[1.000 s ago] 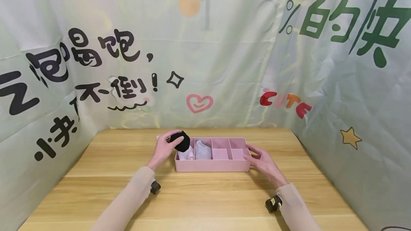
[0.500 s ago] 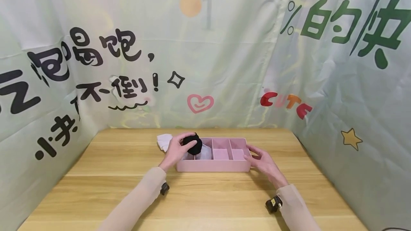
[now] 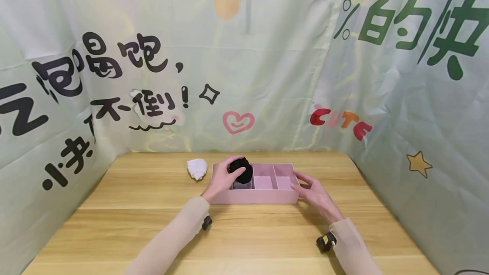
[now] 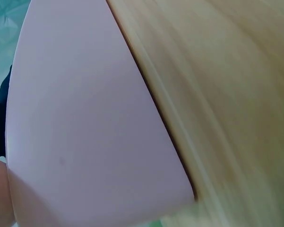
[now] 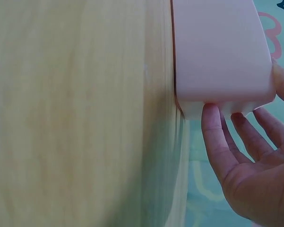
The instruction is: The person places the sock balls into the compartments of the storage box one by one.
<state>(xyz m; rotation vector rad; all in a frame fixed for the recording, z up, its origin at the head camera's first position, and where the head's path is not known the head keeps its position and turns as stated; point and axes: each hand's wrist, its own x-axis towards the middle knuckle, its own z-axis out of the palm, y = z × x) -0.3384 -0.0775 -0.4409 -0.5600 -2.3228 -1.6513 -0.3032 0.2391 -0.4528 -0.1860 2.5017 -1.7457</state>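
Observation:
A pink divided storage box (image 3: 254,197) sits on the wooden table. Over its second compartment from the left, my left hand (image 3: 223,179) grips a black rolled-up sock (image 3: 242,171), thumb on the near side. A grey rolled-up sock (image 3: 243,185) lies in that compartment, partly covered by the black one. My hand hides most of the leftmost compartment. The left wrist view is mostly the box's front wall (image 4: 85,113), with a bit of black at its left edge. At the right end, my right hand (image 3: 315,192) holds the end wall, thumb at the rim and fingertips on the outside (image 5: 211,116).
A white bundled cloth (image 3: 197,169), sock-like, lies on the table (image 3: 153,190) just left of the box. The two right compartments show bare pink floors. Printed fabric sheets (image 3: 267,75) rise behind the table and along both sides.
My left hand has carried the black sock rightward, from over the leftmost compartment to over the second. The white bundle on the table has come into view. My right hand stays at the box's end.

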